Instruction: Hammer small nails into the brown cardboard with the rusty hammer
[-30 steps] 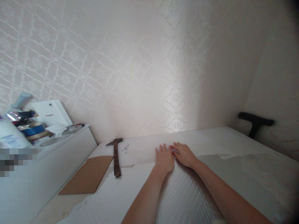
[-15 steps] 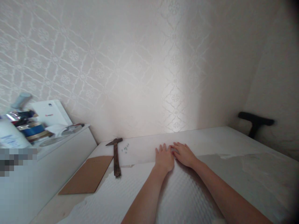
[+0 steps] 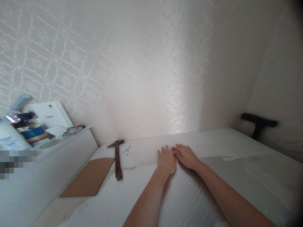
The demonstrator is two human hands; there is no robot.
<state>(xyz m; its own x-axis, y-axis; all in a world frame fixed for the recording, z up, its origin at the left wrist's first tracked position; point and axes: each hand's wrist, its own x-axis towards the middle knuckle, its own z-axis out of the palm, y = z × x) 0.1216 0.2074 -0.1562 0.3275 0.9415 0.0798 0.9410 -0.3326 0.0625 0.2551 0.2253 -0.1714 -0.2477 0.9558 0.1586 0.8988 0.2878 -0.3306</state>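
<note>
My left hand (image 3: 167, 160) lies flat on the white tabletop (image 3: 144, 154), its fingers spread and pointing toward the wall. Beside it, my right hand (image 3: 187, 156) rests palm down with fingers stretched out, their tips close to or touching the left hand's fingers. Neither hand shows anything held. Under my forearms spreads a white quilted sheet (image 3: 184, 198). To the left lies a hammer (image 3: 117, 160) with a worn wooden handle, its head toward the wall. Next to the hammer head are several small metal pieces (image 3: 127, 150), too small to name surely. A brown board (image 3: 88, 178) lies left of the handle.
A white cabinet (image 3: 68, 160) at the left carries a white box (image 3: 52, 114), a blue roll of tape (image 3: 33, 130) and a white bottle (image 3: 11, 135). Patterned wallpaper (image 3: 132, 78) covers the wall behind. A black T-shaped handle (image 3: 258, 123) stands past the table's right edge.
</note>
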